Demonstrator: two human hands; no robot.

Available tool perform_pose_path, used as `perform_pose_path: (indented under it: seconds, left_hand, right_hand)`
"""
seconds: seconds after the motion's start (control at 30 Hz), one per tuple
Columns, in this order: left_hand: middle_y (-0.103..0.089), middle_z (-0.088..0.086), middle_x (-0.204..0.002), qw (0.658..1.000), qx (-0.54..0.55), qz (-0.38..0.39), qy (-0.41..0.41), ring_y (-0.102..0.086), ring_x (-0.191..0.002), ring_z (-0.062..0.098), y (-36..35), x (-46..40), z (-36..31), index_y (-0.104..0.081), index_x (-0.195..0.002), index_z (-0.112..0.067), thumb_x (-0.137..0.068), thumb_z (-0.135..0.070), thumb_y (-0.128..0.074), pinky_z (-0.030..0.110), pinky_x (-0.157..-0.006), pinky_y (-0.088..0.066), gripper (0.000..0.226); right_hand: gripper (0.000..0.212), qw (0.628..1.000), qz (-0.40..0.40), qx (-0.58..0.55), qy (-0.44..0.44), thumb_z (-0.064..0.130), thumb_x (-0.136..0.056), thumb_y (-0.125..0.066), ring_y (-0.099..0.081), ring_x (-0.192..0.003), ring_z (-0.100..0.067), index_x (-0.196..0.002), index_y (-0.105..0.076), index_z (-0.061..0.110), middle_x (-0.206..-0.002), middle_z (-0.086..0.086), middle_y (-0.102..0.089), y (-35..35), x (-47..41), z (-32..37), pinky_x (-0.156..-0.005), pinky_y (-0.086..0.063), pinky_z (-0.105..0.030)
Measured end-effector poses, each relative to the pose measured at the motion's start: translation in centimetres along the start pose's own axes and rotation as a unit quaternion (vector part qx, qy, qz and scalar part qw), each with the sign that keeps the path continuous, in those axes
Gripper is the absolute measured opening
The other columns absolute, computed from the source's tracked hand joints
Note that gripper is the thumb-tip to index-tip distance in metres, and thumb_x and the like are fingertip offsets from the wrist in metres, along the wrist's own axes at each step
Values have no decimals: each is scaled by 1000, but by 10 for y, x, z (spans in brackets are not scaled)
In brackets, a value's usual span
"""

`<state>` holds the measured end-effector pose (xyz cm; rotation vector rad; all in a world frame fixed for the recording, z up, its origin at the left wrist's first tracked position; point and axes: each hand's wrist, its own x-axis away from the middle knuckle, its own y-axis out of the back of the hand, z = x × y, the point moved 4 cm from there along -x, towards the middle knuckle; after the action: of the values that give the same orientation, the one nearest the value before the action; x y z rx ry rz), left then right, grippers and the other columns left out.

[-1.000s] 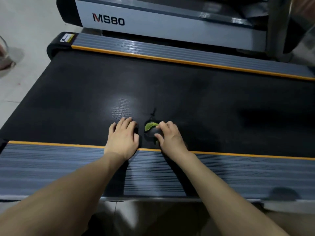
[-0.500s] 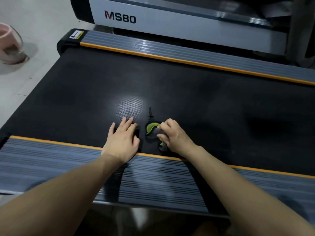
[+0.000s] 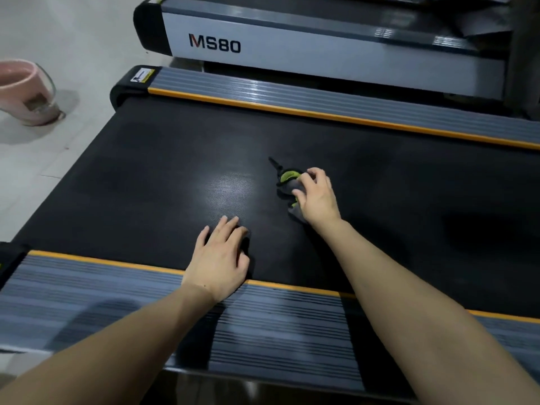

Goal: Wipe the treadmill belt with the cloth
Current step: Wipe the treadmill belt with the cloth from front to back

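One small cloth (image 3: 287,178), dark with green, is bunched under the clenching right hand (image 3: 317,197) mid-belt (image 3: 146,176). Judged soft, light; best held gathered. Left hand (image 3: 217,260), at 7 o'clock, is laid flat, released.

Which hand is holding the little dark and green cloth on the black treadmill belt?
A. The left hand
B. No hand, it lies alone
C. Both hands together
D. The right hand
D. The right hand has its fingers curled over the small dark grey and lime green cloth on the black treadmill belt, while the left hand lies flat on the belt, apart from the cloth.
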<state>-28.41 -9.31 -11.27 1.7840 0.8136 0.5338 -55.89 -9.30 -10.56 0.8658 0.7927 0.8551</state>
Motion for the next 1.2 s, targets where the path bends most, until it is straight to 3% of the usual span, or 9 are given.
perform_pose_path:
  seconds: [0.13, 0.2, 0.33, 0.53, 0.7, 0.83, 1.03, 1.2]
  left_hand:
    - [-37, -9, -158, 999, 32, 6, -10, -17, -153, 10, 3, 1, 3, -48, -135, -33, -84, -36, -40, 40, -125, -14, 51]
    - [-40, -7, -156, 999, 43, 4, -8, -20, -152, 11, 6, -5, 4, -51, -134, -31, -83, -33, -41, 40, -125, -16, 52]
    - [-45, -6, -154, 995, -18, 9, -103, -27, -151, 13, 10, -30, -5, -54, -136, -27, -81, -32, -34, 37, -123, -16, 59]
    - [-44, -3, -156, 999, -17, -5, -50, -24, -152, 19, 7, -88, 7, -53, -138, -25, -87, -28, -42, 37, -124, -15, 51]
    - [-44, -2, -155, 997, -33, -9, -66, -24, -153, 21, -1, -145, 11, -52, -138, -25, -86, -32, -35, 40, -124, -17, 55]
    - [-42, -2, -157, 997, -38, -9, -67, -20, -154, 21, -9, -200, 16, -50, -140, -25, -91, -28, -43, 39, -125, -13, 49]
    - [-52, -1, -146, 995, -63, -26, -66, -38, -143, 21, -5, -266, 30, -54, -136, -22, -93, -30, -43, 39, -119, -25, 45]
    - [-55, 0, -143, 997, -61, -45, -30, -44, -137, 24, 8, -291, 56, -60, -130, -21, -93, -32, -40, 43, -114, -32, 44]
  right_hand:
    - [26, 999, 36, -25, 14, 23, -91, -65, -58, -106, -27, -115, -58, 18, -114, -3, -64, 7, 24, 12, -89, -46, -38]
    - [39, 999, 20, -23, 31, 18, -87, -69, -60, -109, -27, -125, -59, 21, -120, -3, -66, 6, 44, 18, -93, -47, -37]
    - [50, 999, -2, -9, 51, 19, -86, -71, -62, -114, -28, -134, -59, 26, -131, -6, -63, -9, 64, 19, -98, -51, -38]
    - [42, 993, -67, 14, 95, 19, -89, -72, -55, -99, -24, -131, -64, 22, -122, 0, -62, -14, 32, -2, -95, -46, -26]
    - [39, 992, -106, 10, 70, 17, -88, -71, -54, -99, -27, -127, -67, 19, -114, -5, -62, -17, -44, -37, -94, -43, -29]
    - [36, 994, -102, 4, 38, 20, -88, -71, -52, -98, -26, -124, -69, 21, -111, -4, -60, -24, -104, -60, -89, -43, -28]
    - [37, 996, -72, 19, -56, 31, -93, -64, -45, -115, -27, -129, -61, 26, -121, -4, -53, -27, -190, -89, -94, -45, -39]
    - [33, 990, -91, 26, -105, 32, -94, -62, -46, -116, -27, -126, -59, 27, -114, -7, -52, -30, -210, -91, -97, -44, -40]
